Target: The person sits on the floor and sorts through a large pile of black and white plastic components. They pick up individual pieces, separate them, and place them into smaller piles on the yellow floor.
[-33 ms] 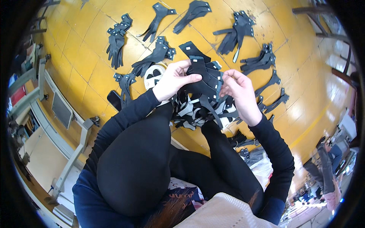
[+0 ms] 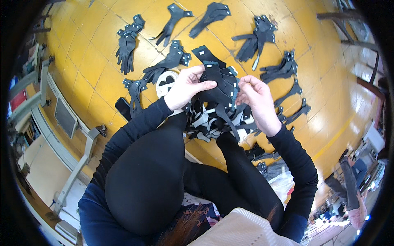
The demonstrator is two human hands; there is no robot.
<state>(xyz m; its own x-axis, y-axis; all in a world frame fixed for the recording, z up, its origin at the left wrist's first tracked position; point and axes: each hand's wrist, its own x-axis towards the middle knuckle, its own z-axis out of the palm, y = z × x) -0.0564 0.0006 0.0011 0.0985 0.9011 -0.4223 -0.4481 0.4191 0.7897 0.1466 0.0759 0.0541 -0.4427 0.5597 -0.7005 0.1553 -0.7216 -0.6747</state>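
A fanned stack of black fabric pieces (image 2: 219, 84) with small white labels along their ends is in front of me, above the floor. My left hand (image 2: 192, 85) grips it from the left, thumb on top, with its other fingers hidden behind the stack. At the right edge, my right hand (image 2: 255, 96) has its thumb and fingers pinched together against the labelled ends. Narrow tails of fabric hang below. Beneath the stack, between my knees, lies a heap of black and light grey strips (image 2: 205, 123).
Bundles of similar black pieces (image 2: 257, 37) lie around on the yellow tiled floor (image 2: 98, 41). A white round object with openings (image 2: 164, 84) stands by my left wrist, near a dark phone (image 2: 122, 108). A grey metal frame (image 2: 76, 178) is at the left. Clear plastic (image 2: 281, 182) lies by my right leg.
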